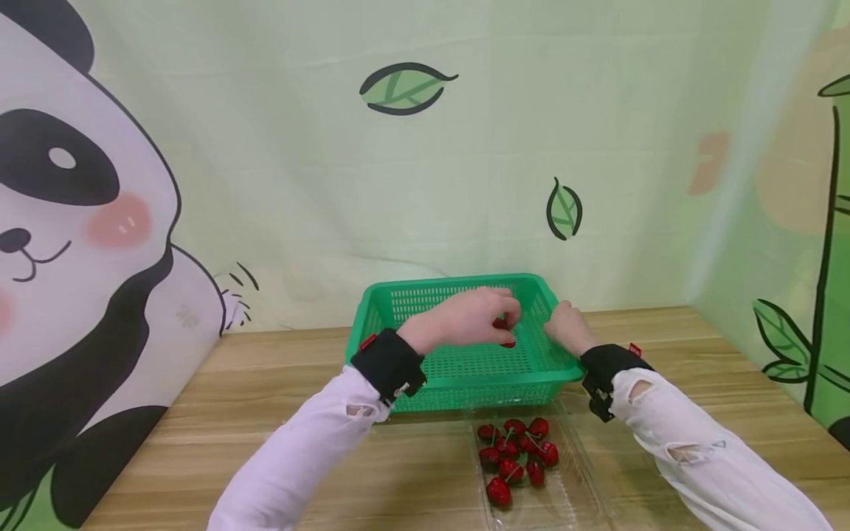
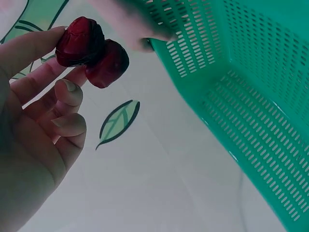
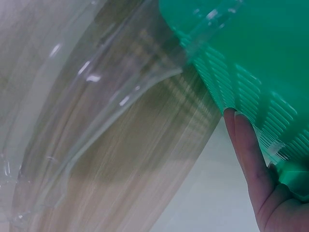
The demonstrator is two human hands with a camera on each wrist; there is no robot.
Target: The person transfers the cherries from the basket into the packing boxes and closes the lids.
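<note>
My left hand is over the green plastic basket, pinching dark red cherries between thumb and fingers. In the left wrist view, two cherries show at the fingertips, pressed against each other. My right hand grips the right rim of the basket. From the right wrist, the thumb lies along the outside of the slotted wall; the other fingers are mostly hidden. Several red cherries with green stems lie in a clear plastic box in front of the basket.
A wood-grain table carries the basket and the box. Behind it hangs a pale green backdrop with a panda and leaves printed on it. The box's back end is close against the basket's front wall.
</note>
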